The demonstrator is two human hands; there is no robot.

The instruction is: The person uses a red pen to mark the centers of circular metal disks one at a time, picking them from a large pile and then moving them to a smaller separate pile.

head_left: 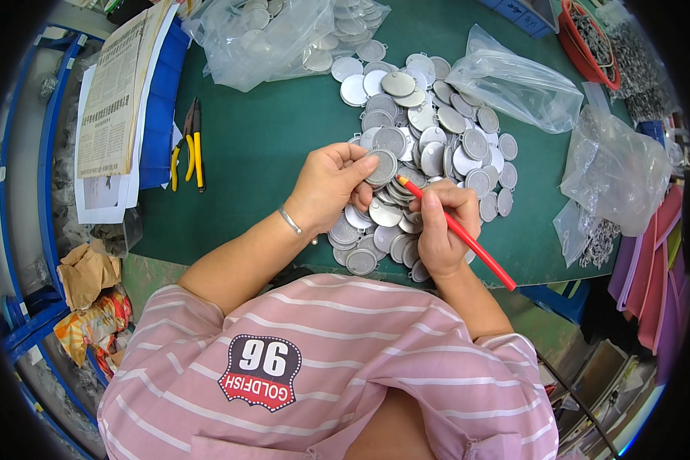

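My left hand [331, 186] holds a round silver metal disc [382, 166] upright between thumb and fingers. A thin bracelet sits on that wrist. My right hand [441, 230] grips a red pencil-like stick [468, 241], its tip pointing up-left toward the held disc. Both hands hover over a heap of similar silver discs [429, 138] spread on a green table mat [261, 146]. Some discs lie under my hands and are partly hidden.
Clear plastic bags lie around: one with discs [276, 31] at the back, an empty one [514, 80], another [617, 172] at right. Yellow-handled pliers [188, 146] rest left, beside papers [115, 92] on a blue tray. A red basket [590, 38] of metal parts stands back right.
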